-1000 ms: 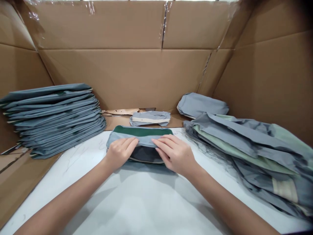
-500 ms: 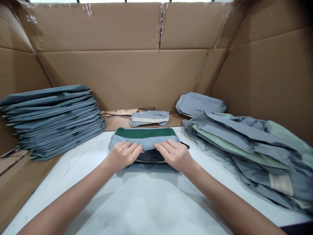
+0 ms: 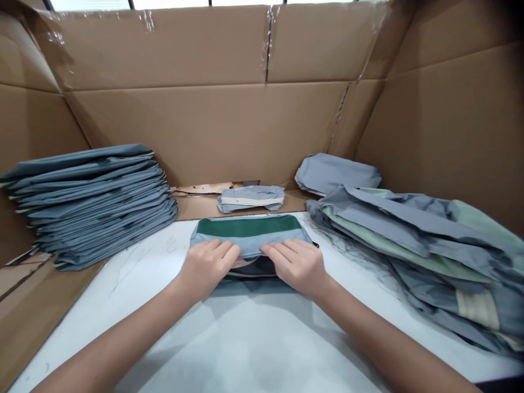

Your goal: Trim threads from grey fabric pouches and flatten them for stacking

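Observation:
A blue-grey fabric pouch (image 3: 249, 243) with a dark green band along its far side lies on the white table in front of me. My left hand (image 3: 210, 267) pinches its near edge left of centre. With fingers curled over the same edge, my right hand (image 3: 297, 266) grips it right of centre. Between and below the hands the pouch's dark opening shows, with a pale strip inside on the left. A small black tab sticks out at the pouch's right end. Both thumbs are hidden under the fabric.
A tall stack of folded blue-grey pouches (image 3: 102, 207) stands at the left. Grey and light green fabric pieces (image 3: 417, 245) are heaped at the right, with a grey pouch (image 3: 338, 172) behind. A small grey bundle (image 3: 251, 198) lies beyond. Cardboard walls (image 3: 204, 131) enclose the table (image 3: 237, 349).
Both hands and the pouch have shifted slightly right and towards me. The edge between the hands is lifted a little, and a pale strip now shows inside the opening.

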The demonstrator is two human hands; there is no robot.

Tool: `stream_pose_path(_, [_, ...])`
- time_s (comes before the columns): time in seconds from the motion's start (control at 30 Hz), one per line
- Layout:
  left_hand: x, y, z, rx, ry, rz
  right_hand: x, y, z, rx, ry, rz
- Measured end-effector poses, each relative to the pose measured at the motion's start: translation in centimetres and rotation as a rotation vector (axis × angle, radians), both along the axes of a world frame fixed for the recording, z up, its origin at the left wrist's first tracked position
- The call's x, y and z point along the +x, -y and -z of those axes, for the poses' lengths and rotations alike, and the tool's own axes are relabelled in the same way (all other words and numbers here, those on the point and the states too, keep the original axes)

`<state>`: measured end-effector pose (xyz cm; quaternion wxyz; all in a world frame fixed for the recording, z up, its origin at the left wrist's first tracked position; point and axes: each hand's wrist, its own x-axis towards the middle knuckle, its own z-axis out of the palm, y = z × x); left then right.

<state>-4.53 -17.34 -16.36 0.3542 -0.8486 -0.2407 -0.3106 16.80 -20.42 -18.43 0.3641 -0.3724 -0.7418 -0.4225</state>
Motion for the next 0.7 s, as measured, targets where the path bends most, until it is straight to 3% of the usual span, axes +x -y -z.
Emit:
stream_pose_path(0.13, [-1.0, -0.7, 0.0, -0.001, -0.033, -0.032, 1.4, -0.6, 0.1, 0.087, 0.03, -0.039])
stream_pose_path(0.3, [-2.0, -2.5, 1.8, -0.072, -0.036, 0.055, 2.1, -1.0, -0.1, 0.081, -0.023, -0.018])
stream_pose_path(0.43, [-2.2, -3.4, 3.2, -0.306, 0.194, 0.107, 1.9, -0.8, -0.6, -0.001, -0.134, 0.03])
stream_pose_path(0.53, [-2.2, -3.7, 4.0, -0.478, 0.221, 0.193, 1.7, -0.4, -0.8, -0.04, -0.156, 0.034])
stream_pose_path(0.7, [-2.8, -4.5, 5.1, -0.379, 0.018, 0.286, 2.0, -0.1, -0.9, 0.021, -0.057, 0.085])
